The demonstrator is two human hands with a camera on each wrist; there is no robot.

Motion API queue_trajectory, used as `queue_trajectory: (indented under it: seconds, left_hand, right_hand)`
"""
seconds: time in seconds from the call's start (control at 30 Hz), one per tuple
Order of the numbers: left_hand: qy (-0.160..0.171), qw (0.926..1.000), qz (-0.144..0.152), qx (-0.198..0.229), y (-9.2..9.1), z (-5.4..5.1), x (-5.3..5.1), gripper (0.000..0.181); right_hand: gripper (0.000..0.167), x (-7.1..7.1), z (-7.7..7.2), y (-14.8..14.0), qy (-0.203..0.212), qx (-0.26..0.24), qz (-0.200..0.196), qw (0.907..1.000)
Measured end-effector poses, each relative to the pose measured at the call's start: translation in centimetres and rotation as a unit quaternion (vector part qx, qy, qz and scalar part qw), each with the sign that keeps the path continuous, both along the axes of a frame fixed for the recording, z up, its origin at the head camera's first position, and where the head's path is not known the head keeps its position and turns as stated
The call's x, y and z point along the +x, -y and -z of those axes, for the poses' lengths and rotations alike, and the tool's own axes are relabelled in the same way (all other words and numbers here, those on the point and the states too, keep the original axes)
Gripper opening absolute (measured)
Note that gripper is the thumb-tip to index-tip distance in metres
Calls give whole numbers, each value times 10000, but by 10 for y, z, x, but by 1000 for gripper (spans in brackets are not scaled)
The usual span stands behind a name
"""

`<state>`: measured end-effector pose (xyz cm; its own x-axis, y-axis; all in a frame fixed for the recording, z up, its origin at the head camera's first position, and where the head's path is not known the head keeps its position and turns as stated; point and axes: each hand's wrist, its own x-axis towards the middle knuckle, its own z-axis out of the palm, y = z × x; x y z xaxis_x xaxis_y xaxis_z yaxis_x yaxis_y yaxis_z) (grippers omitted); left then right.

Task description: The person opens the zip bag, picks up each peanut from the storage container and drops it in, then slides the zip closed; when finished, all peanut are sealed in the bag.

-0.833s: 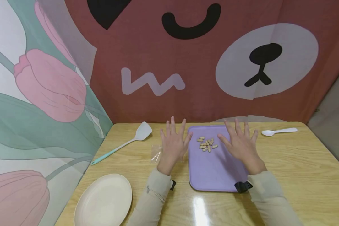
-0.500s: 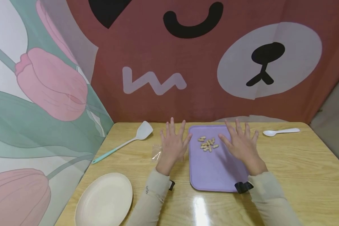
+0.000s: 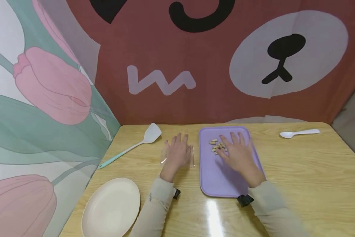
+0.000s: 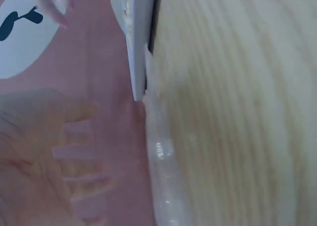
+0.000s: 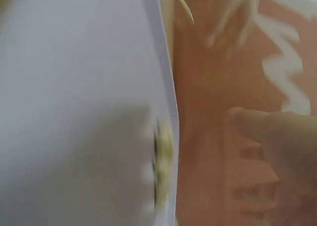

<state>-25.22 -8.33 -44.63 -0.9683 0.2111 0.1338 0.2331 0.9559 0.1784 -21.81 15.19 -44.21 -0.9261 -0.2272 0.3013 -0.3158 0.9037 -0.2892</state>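
Several unshelled peanuts (image 3: 221, 145) lie in a loose cluster on the far part of a purple rectangular tray (image 3: 215, 179), which rests on a wood-grained table (image 3: 298, 177). Right hand (image 3: 239, 156): held above the tray, fingers straight and spread, thumb out to the left over the peanuts, part of which it hides from the head view; in the right wrist view I see it apart from them, gripping nothing, its shadow on the tray. Left hand (image 3: 177, 156): raised over a clear plastic bag (image 3: 163, 157) to the left of the tray, fingers extended and a little apart; the left wrist view shows it clear of the plastic and likewise holding nothing. Both forearms come from the near edge in pale sleeves (image 3: 267, 197), a black wrist device (image 3: 244, 200) showing at each cuff.

About these, from left to right: a round cream plate (image 3: 112, 207) at near left; beyond it, a spatula (image 3: 152, 133) with a white blade to the far right and a mint-green handle end to the near left; well to the right of the tray, a white spoon (image 3: 300, 133), its bowl to the left. Behind the table hangs a reddish-brown cloth (image 3: 153, 108) printed with a bear's face; at left, a tulip-patterned cloth (image 3: 53, 85).
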Motion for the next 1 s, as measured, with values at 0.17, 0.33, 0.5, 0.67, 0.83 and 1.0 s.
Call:
queue_trajectory:
  seconds: [0.17, 0.33, 0.5, 0.67, 0.83, 1.0]
  left_hand:
    - [-7, 9961, 723, 513, 7, 6, -6, 39]
    - [5, 9927, 1001, 678, 11, 12, -12, 35]
    - [420, 9912, 1085, 630, 6, 19, -14, 36]
    - [429, 9936, 820, 644, 4, 20, -13, 36]
    - [670, 9848, 525, 1516, 9, 13, -13, 41]
    - [846, 9543, 696, 2780, 20, -2, -11, 14]
  right_hand:
    - [39, 3, 11, 51, -787, 323, -973, 9916]
    - [11, 9, 23, 85, -576, 720, -1534, 9838]
    - [12, 14, 28, 95, -145, 911, -1590, 9830]
    - [14, 16, 29, 96, -198, 812, -1627, 9831]
    - [13, 16, 29, 95, -172, 626, -1744, 9825]
    - [14, 15, 26, 92, -185, 586, -1533, 9863]
